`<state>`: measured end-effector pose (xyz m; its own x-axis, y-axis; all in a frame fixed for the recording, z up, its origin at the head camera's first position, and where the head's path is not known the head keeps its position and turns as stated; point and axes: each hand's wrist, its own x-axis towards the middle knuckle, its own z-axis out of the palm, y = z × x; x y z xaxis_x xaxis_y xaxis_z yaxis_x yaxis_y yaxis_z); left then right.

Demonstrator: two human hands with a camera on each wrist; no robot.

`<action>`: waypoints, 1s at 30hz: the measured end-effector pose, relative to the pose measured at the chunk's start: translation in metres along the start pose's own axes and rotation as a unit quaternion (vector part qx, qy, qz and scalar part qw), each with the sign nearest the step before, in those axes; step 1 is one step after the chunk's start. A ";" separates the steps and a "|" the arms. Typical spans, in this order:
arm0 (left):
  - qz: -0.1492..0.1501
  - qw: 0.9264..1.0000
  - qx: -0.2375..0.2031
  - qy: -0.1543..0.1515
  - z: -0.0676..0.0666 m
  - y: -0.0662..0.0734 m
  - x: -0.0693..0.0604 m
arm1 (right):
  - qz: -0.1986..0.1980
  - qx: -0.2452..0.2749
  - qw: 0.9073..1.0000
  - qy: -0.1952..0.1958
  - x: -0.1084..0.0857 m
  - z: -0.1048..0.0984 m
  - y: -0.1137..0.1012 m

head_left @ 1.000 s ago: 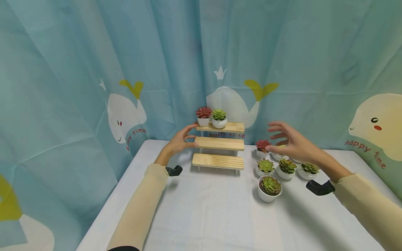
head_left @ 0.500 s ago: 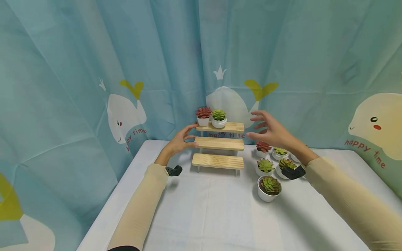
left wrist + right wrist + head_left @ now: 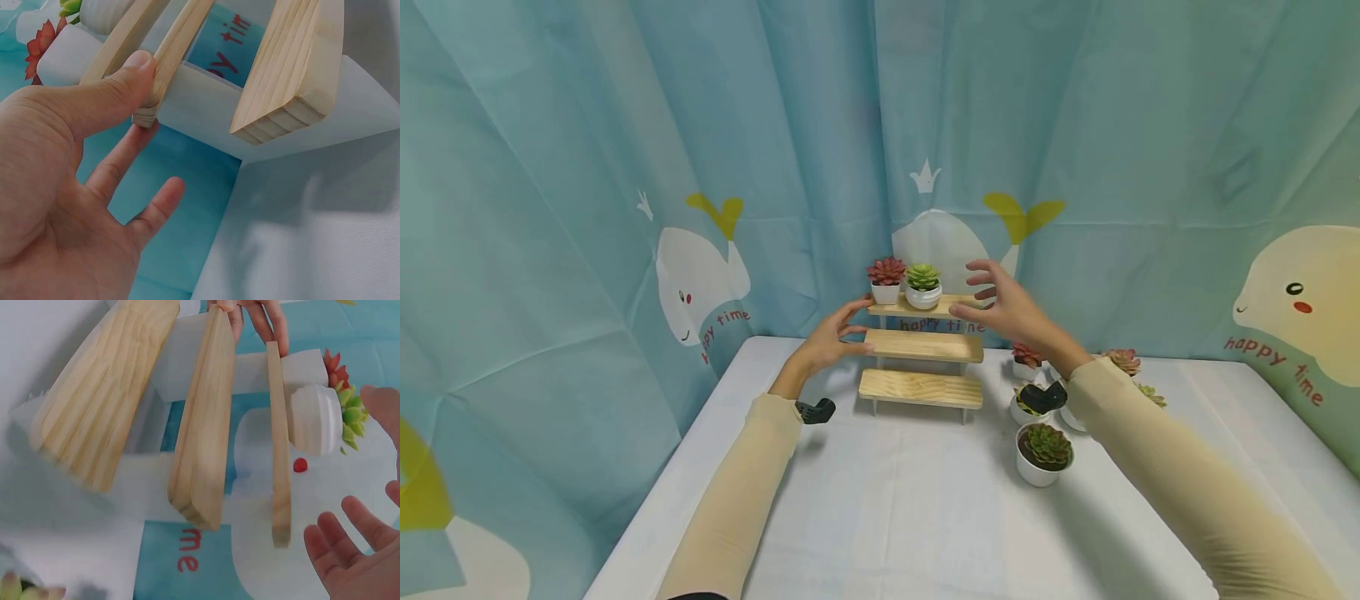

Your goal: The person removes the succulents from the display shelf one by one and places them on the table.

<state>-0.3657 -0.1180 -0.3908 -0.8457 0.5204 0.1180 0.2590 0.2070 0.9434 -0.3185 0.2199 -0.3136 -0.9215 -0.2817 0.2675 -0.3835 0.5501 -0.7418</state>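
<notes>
A three-tier wooden shelf stand (image 3: 923, 345) stands on the table. Its top tier carries a red succulent (image 3: 886, 280) in a square white pot at the left end, with a green succulent (image 3: 923, 286) in a round white pot beside it. My left hand (image 3: 824, 342) pinches the left end of the middle tier, thumb on one face and a finger on the other, as the left wrist view shows. My right hand (image 3: 1011, 307) hovers by the top tier's right end, fingers spread and loosely bent, holding nothing; in the right wrist view its fingers are apart from the green succulent (image 3: 352, 415).
Several potted succulents stand right of the stand, partly hidden by my right forearm: a green one (image 3: 1045, 454) in front, a red one (image 3: 1026, 358) and a pinkish one (image 3: 1123, 360) behind. A blue curtain (image 3: 820, 125) hangs behind the white-covered table (image 3: 865, 508).
My right hand has moved left from above the succulents at the right to the top tier's right end. The left hand has stayed at the stand.
</notes>
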 end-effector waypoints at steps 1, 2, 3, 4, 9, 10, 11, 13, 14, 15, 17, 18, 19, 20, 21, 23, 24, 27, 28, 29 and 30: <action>0.001 1.000 0.000 0.000 0.000 0.000 0.000 | 0.002 0.004 1.000 0.002 0.002 0.003 -0.001; 0.001 1.000 0.000 0.000 0.000 0.000 0.000 | 0.004 0.009 1.000 0.004 0.004 0.005 -0.001; 0.002 1.000 -0.001 0.000 -0.001 0.000 0.000 | 0.004 0.009 1.000 0.006 0.006 0.008 -0.002; 0.002 1.000 -0.002 0.001 -0.001 0.000 0.000 | 0.005 0.013 1.000 0.008 0.008 0.010 -0.002; 0.005 1.000 -0.004 0.002 -0.001 -0.001 0.000 | 0.012 0.020 1.000 0.021 0.019 0.024 -0.001; 0.005 1.000 -0.005 0.001 -0.001 -0.001 0.000 | 0.015 0.024 0.999 0.024 0.020 0.026 -0.001; 0.006 1.000 -0.006 -0.001 -0.001 -0.001 0.000 | 0.017 0.026 0.999 0.027 0.022 0.028 0.000; 0.007 1.000 -0.008 -0.002 0.000 -0.001 0.000 | 0.019 0.036 0.999 0.032 0.025 0.031 0.001; 0.007 1.000 -0.009 -0.001 -0.001 -0.002 0.000 | 0.020 0.039 0.998 0.033 0.026 0.032 0.001; 0.007 1.000 -0.009 0.000 -0.001 -0.002 0.000 | 0.022 0.042 0.998 0.034 0.028 0.034 0.001; 0.009 1.000 -0.010 0.000 -0.001 -0.002 0.000 | 0.023 0.047 0.998 0.036 0.029 0.036 0.001; 0.010 1.000 -0.010 0.000 -0.001 -0.002 0.000 | 0.023 0.050 0.998 0.036 0.030 0.036 0.001; 0.011 1.000 -0.010 0.000 -0.001 -0.002 0.000 | 0.024 0.050 0.998 0.036 0.031 0.037 0.001; 0.011 1.000 -0.010 -0.001 -0.001 -0.003 0.000 | 0.024 0.048 0.998 0.034 0.031 0.038 0.001; 0.012 1.000 -0.008 -0.002 -0.001 -0.003 0.000 | 0.025 0.048 0.998 0.033 0.032 0.039 0.001; 0.012 1.000 -0.006 -0.003 -0.001 -0.003 0.001 | 0.026 0.045 0.998 0.030 0.033 0.041 0.001; 0.012 1.000 -0.005 -0.003 -0.001 -0.003 0.001 | 0.028 0.043 0.998 0.029 0.034 0.042 0.001; 0.010 1.000 -0.002 -0.001 0.000 -0.002 0.000 | 0.032 0.040 0.998 0.025 0.035 0.044 0.001; 0.010 1.000 -0.002 -0.001 0.000 -0.002 0.000 | 0.033 0.041 0.998 0.024 0.035 0.045 0.001; 0.009 1.000 -0.002 -0.001 0.000 -0.002 0.000 | 0.035 0.040 0.998 0.025 0.035 0.046 0.001; 0.009 1.000 -0.002 0.000 0.000 -0.002 0.000 | 0.036 0.041 0.998 0.025 0.035 0.046 0.002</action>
<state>-0.3658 -0.1183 -0.3923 -0.8407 0.5246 0.1341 0.2713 0.1938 0.9428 -0.3486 0.1744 -0.3340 -0.9491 -0.2025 0.2413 -0.3121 0.4999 -0.8079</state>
